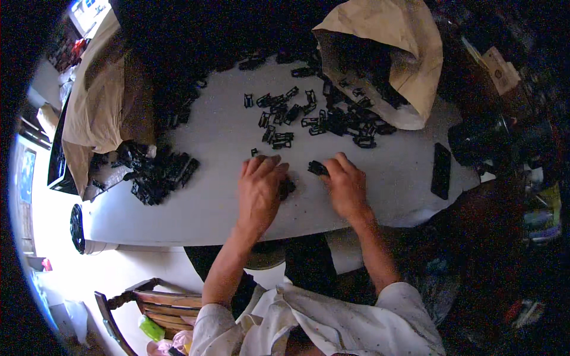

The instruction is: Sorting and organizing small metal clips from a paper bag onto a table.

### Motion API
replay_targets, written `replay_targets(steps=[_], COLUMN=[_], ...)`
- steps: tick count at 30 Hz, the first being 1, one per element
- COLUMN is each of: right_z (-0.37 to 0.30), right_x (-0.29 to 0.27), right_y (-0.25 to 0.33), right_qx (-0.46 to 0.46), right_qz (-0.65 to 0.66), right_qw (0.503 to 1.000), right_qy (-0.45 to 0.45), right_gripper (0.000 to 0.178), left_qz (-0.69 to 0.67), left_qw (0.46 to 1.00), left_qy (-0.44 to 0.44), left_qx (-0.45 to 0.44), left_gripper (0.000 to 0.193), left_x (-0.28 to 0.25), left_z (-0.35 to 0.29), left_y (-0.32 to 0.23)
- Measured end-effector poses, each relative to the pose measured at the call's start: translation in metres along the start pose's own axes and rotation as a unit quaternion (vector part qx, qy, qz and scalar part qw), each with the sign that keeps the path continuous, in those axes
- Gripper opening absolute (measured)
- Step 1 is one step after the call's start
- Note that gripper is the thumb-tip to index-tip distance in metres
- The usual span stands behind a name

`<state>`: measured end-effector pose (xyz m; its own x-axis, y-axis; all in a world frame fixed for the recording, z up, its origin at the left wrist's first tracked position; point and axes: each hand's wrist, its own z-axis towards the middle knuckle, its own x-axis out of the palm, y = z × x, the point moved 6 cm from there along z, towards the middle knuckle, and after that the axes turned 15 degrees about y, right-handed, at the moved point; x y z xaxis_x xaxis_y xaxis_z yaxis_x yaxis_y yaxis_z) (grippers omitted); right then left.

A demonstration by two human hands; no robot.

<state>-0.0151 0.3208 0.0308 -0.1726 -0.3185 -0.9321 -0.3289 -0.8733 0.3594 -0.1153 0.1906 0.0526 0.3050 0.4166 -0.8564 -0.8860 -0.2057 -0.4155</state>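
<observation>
My right hand is closed, with a small black plastic part pinched at its fingertips over the table. To its left, my left hand has its fingers bent down and closed near the tabletop. What those fingers hold, if anything, is hidden. Small black pieces show beside the left hand, partly covered by it. A tiny black piece lies just beyond the left fingers. Farther off, loose black plastic frame-like parts are scattered, merging into a heap at the right.
A brown paper bag lies open at the far right beside the heap. Another paper bag stands left, with a pile of black parts before it. A flat black rectangular object lies near the right edge of the white table.
</observation>
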Motion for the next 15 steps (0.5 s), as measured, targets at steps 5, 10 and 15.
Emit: replay_targets(steps=[5,10,15], right_z=[0.005,0.005,0.008], right_x=[0.017,0.014,-0.005], right_y=[-0.005,0.01,0.007], right_qx=[0.023,0.029,-0.012], right_qz=[-0.024,-0.023,0.084], right_qw=[0.999,0.999,0.995], right_qy=[0.031,0.029,0.047], right_gripper=[0.024,0.022,0.024], left_qz=[0.035,0.001,-0.03], left_qw=[0.998,0.999,0.998], left_qy=[-0.039,-0.028,0.015], left_qx=[-0.038,-0.042,-0.045], left_gripper=[0.027,0.033,0.032], left_x=[-0.008,-0.019,-0.013], left_z=[-0.004,0.002,0.003], left_y=[0.026,0.047,0.056])
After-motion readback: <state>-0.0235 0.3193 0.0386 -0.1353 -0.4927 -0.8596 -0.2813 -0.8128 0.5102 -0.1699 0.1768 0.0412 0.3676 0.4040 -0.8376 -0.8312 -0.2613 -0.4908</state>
